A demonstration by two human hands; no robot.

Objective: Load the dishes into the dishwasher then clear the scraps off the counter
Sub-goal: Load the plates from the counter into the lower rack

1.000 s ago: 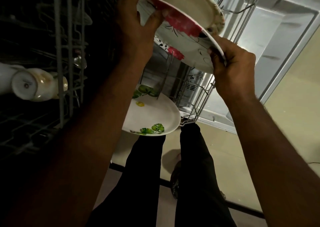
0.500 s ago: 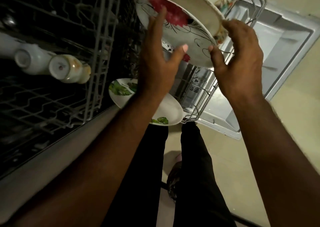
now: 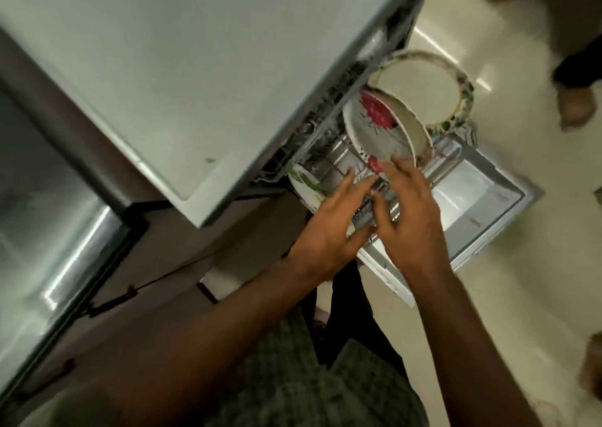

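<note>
Presently both hands, left (image 3: 329,231) and right (image 3: 412,218), hover with fingers spread, gripping nothing. Red-flowered plate (image 3: 374,130) stands on edge in dishwasher rack (image 3: 332,159), at twelve o'clock from them.

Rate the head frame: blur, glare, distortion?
Head view: motion blur smears both hands, left hand and right hand, and the rack wires; glare streaks the steel panel at left and the floor; wide-angle tilt skews the counter; the red-flower plate stays readable; foreground sleeve is dim.
</note>
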